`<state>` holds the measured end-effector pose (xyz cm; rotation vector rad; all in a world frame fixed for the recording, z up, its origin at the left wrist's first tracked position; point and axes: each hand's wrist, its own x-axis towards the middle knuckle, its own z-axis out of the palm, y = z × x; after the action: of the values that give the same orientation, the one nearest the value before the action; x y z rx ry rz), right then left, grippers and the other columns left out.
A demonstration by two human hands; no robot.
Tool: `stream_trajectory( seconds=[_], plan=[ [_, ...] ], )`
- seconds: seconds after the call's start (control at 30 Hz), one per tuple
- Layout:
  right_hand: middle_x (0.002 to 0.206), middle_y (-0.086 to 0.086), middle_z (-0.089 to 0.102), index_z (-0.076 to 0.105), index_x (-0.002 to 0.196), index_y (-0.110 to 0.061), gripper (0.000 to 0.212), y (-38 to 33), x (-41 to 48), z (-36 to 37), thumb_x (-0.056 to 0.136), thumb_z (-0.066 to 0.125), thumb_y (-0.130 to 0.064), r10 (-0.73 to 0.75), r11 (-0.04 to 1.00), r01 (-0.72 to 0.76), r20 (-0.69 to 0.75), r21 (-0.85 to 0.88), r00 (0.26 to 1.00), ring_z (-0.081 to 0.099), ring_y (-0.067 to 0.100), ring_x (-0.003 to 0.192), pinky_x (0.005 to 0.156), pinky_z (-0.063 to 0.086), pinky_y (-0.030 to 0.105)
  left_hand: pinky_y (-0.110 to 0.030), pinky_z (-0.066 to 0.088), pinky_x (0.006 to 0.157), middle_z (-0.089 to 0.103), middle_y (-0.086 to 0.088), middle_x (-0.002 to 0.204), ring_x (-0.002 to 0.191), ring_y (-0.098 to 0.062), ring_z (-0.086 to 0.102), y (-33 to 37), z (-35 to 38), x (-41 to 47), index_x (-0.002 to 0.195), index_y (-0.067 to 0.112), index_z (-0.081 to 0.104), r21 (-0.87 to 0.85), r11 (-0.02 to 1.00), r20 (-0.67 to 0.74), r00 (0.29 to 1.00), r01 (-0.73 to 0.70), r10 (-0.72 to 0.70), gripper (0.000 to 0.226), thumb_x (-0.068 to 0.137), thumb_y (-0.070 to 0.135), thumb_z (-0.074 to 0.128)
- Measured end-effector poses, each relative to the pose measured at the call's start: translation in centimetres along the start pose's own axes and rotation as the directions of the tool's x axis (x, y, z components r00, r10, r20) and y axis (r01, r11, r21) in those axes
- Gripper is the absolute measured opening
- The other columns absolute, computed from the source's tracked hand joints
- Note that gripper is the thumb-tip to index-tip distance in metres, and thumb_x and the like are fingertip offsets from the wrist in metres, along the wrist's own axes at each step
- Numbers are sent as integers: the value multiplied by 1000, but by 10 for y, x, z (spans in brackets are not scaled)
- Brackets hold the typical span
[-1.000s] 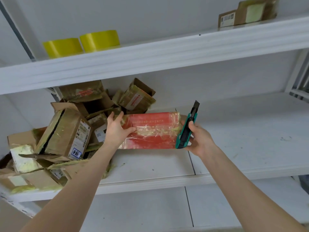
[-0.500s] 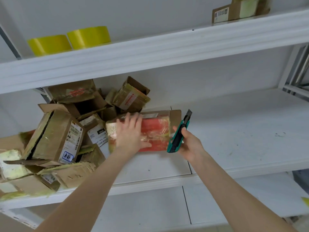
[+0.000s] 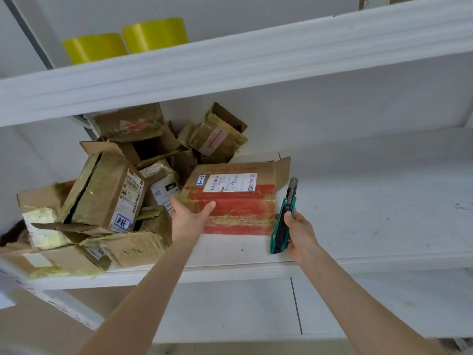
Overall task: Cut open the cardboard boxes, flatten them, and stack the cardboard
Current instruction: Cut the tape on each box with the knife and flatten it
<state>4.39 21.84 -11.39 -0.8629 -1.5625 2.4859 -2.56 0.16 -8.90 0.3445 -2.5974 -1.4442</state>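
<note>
The fingers point(image 3: 178, 204) of the left hand point(image 3: 188, 219) are held straight and released, with the thumb laid on the lower-left corner of the flat brown cardboard box banded with red tape point(image 3: 238, 201). This box lies on the white middle shelf point(image 3: 358, 213). At its 3 o'clock, a teal utility knife point(image 3: 282, 221) is clenched upright in the right hand point(image 3: 300, 234). A heap of crumpled, taped brown cartons point(image 3: 107, 193) is piled at its 9 o'clock. Two yellow tape rolls point(image 3: 153, 34) are seen at 11 o'clock, on the shelf above.

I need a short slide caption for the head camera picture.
Left hand touches a red-taped cardboard box on a white shelf while the right hand holds a green utility knife.
</note>
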Motion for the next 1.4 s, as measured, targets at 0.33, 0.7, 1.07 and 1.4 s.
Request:
stream_trajectory(
  seconds=[0.33, 0.7, 1.07, 1.4],
  plan=[
    [115, 1, 70, 60, 118, -16, 34, -76, -14, 9, 103, 39, -38, -122, 942, 46, 212, 333, 970, 67, 20, 100, 87, 54, 46, -47, 32, 106, 39, -18, 144, 131, -38, 36, 65, -39, 5, 146, 17, 34, 258, 896, -128, 907, -361, 402, 81, 81, 58, 62],
    [117, 6, 69, 48, 137, -16, 39, -65, -13, 4, 104, 36, -33, -66, 899, -64, 278, 433, 958, 64, 24, 109, 99, 47, 50, -53, 1, 117, -6, -8, 161, 147, -27, -10, 126, -10, -19, 152, 22, -9, 653, 235, 477, 632, -720, 611, 139, 50, 86, 61],
    [113, 6, 69, 54, 118, -17, 21, -48, -15, -11, 103, 43, -25, -33, 960, -30, 219, 279, 975, 65, 22, 92, 89, 51, 45, -59, 5, 116, -11, -10, 156, 146, -33, -8, 107, 33, -32, 146, 16, -25, 682, -12, 624, 573, -731, 531, 142, 57, 77, 67],
    [77, -10, 73, 63, 92, -26, 10, -42, -43, -43, 94, 56, -32, -460, 728, 463, 142, -506, 877, 65, 10, 73, 62, 46, 22, -58, 12, 115, 7, -9, 155, 144, -30, 9, 93, 36, -38, 150, 13, -8, 690, 6, 561, 540, -724, 627, 126, 65, 77, 59]
  ],
)
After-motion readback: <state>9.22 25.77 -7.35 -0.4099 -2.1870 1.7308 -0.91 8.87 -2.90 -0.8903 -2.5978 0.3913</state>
